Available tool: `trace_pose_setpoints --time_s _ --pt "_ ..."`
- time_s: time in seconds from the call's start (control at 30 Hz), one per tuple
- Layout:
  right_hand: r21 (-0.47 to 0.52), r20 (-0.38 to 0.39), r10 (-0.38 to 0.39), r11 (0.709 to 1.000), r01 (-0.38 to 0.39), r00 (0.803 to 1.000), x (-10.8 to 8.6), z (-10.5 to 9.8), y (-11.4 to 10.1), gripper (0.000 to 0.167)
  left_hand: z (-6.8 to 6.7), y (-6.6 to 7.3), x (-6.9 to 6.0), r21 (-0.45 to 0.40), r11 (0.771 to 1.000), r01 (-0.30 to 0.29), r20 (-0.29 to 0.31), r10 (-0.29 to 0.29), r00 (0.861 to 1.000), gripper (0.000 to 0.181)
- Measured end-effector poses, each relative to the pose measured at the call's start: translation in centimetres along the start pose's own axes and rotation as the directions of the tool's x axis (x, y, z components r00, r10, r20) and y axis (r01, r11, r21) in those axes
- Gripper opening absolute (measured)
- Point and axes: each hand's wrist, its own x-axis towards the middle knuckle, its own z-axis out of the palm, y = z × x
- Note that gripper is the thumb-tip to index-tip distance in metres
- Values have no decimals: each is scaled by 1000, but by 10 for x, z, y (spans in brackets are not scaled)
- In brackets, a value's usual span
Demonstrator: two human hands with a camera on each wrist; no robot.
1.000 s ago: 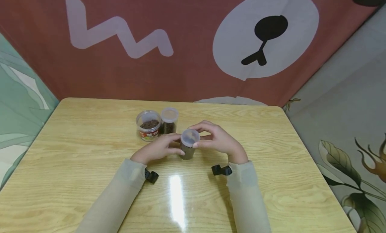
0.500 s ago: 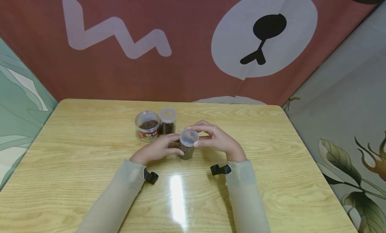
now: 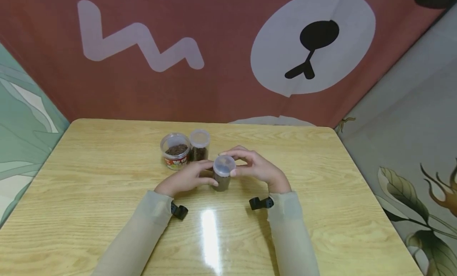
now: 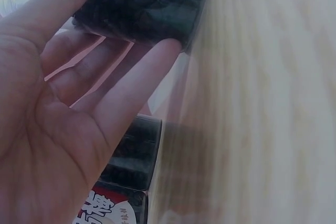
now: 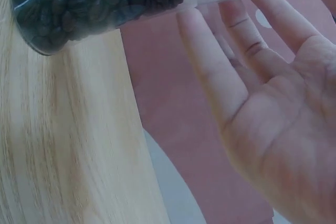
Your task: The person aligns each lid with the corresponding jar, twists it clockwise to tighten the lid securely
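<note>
A clear plastic jar (image 3: 222,183) stands upright between my hands. Dark, pebble-like pieces (image 5: 100,1) fill its lower part, and a translucent lid (image 3: 224,165) covers its top. My left hand (image 3: 189,176) holds the jar's body from the left, thumb on the near side and fingers behind. From the right, my right hand (image 3: 258,168) grips the lid's rim between thumb and fingers. In the left wrist view, the jar's dark lower part (image 4: 147,6) sits between thumb and fingers. Whether its base touches the table cannot be told.
Behind my left hand stand a second lidded jar (image 3: 200,147) with dark contents and, beside it, an open clear tub (image 3: 175,163) with a colourful label and brown bits inside. The wooden table (image 3: 107,169) ends at a reddish-brown cloth (image 3: 228,93) at the back.
Both hands keep their hold on the jar and lid in nearly the same place. The right fingers shift only very slightly at the rim, and the head view drifts a little.
</note>
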Motion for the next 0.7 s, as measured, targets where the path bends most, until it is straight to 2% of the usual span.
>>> trace_pose_setpoints --time_s 0.2,0.37,0.7 --pt "21 3 -10 1000 10 1000 0 3 -3 48 2 -2 1 -13 1000 7 0 -7 1000 48" --pt "51 -3 12 999 -12 1000 3 7 -8 42 1 -1 0 -16 1000 12 -1 -12 1000 51" --pt "-1 -24 15 1000 -15 1000 4 10 -12 42 1 -4 1 -13 1000 3 2 -3 1000 54"
